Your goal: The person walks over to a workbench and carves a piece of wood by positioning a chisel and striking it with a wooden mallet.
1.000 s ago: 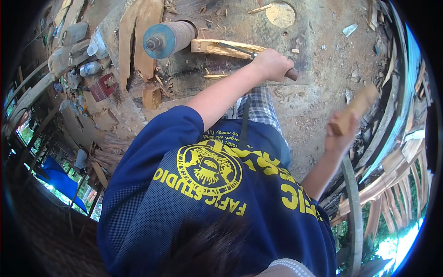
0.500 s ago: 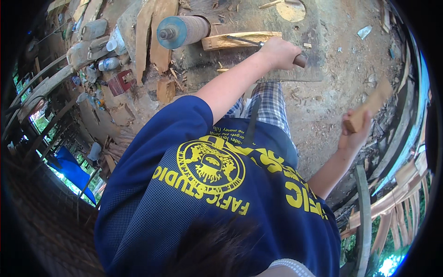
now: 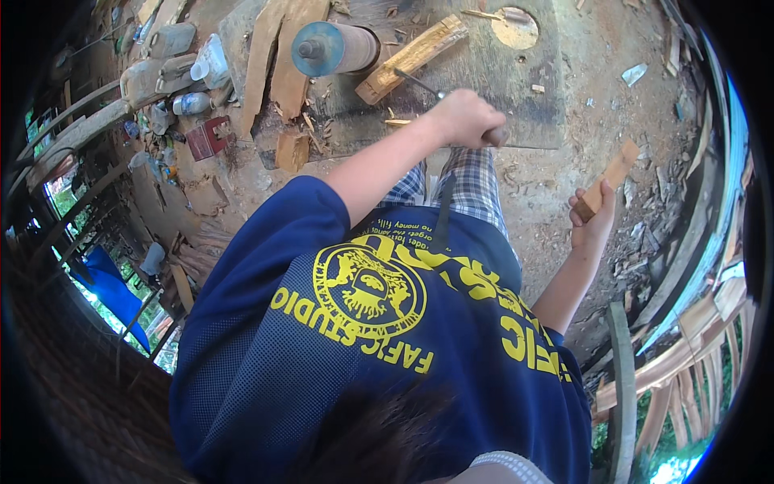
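Note:
My left hand [image 3: 466, 117] is closed round the wooden handle of a chisel [image 3: 418, 82], whose narrow blade angles up to the left onto a pale, split wooden piece [image 3: 429, 46]. That piece lies diagonally on a worn board [image 3: 528, 113], beside a cylinder [image 3: 337, 50] with a blue end and a threaded stub. At the right, my right hand [image 3: 588, 226] grips a squared wooden block [image 3: 614, 168], raised at an angle away from the chisel. Small chips lie around the split piece.
Rough planks [image 3: 270, 60] and an offcut [image 3: 292, 150] lie left of the cylinder. Plastic bottles [image 3: 189, 103], jugs [image 3: 169, 39] and a red object [image 3: 208, 137] clutter the left floor. Curved timber strips [image 3: 685, 375] line the right edge; a blue sheet [image 3: 109, 286] hangs at lower left.
The pale piece has swung from nearly level to a steeper diagonal. My left hand and chisel have shifted with it. The block in my right hand has moved left since half a second ago.

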A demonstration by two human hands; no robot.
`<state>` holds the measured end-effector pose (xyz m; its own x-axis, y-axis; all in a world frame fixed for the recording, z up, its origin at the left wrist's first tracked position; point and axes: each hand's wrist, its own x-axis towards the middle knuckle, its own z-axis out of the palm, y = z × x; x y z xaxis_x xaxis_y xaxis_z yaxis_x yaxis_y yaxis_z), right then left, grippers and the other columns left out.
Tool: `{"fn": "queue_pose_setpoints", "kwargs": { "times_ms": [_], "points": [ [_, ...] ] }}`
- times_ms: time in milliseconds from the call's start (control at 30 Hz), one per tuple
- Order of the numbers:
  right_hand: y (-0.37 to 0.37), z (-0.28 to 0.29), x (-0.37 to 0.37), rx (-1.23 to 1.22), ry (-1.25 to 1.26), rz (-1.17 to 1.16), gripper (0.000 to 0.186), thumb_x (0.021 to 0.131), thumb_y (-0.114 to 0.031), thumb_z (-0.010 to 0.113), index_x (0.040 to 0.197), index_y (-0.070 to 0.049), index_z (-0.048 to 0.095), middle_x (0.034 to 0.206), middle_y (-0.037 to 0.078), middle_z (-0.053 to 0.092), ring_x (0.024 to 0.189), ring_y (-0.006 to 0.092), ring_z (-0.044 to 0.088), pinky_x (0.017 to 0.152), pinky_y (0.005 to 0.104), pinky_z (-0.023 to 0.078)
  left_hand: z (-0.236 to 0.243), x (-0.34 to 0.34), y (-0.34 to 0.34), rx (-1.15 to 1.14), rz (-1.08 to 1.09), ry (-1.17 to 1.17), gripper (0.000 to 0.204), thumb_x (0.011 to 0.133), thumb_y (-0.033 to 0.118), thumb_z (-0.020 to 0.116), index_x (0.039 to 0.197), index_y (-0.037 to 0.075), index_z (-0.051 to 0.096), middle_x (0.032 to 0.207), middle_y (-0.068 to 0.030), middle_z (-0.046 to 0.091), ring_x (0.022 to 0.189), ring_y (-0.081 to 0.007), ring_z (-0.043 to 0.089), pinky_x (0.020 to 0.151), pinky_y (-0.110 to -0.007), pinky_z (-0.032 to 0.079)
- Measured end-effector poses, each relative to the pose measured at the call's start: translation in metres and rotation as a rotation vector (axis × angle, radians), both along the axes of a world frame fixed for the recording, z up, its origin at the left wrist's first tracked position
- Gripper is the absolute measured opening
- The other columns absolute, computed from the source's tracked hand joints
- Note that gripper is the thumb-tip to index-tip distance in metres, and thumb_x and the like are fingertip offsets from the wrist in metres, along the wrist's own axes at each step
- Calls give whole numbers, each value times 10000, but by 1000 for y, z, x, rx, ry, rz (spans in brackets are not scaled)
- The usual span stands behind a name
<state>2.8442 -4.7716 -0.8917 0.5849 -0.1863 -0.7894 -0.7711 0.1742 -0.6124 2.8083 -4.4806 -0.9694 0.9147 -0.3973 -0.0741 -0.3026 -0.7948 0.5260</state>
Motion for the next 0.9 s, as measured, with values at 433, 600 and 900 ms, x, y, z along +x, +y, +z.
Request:
{"fn": "queue_pose_setpoints", "kwargs": {
  "times_ms": [433,600,900],
  "points": [
    [84,-8,-40,-621,-413,1092,631,831,-451,679,1261,-22,506,976,211,675,874,359,674,744,424,528,29,-81,83,135,1214,430,501,803,296,648,1262,131,537,1033,-184,698,958,-373,675,851,-464,541],
    [190,17,-18,-813,-466,1409,722,866,-468,601,1497,-268,315,1000,200,687,916,338,689,798,437,533,-14,-92,108,103,1160,346,477,808,352,681,1213,122,580,1035,-169,700,960,-349,676,830,-449,543],
    [216,-1,-31,-917,-281,1742,636,900,-377,481,1509,-338,299,1148,149,674,1039,319,664,902,453,517,-23,-86,86,241,1076,218,440,759,466,753,991,106,652,1046,-83,661,946,-291,666,783,-433,536]
  ]
}}
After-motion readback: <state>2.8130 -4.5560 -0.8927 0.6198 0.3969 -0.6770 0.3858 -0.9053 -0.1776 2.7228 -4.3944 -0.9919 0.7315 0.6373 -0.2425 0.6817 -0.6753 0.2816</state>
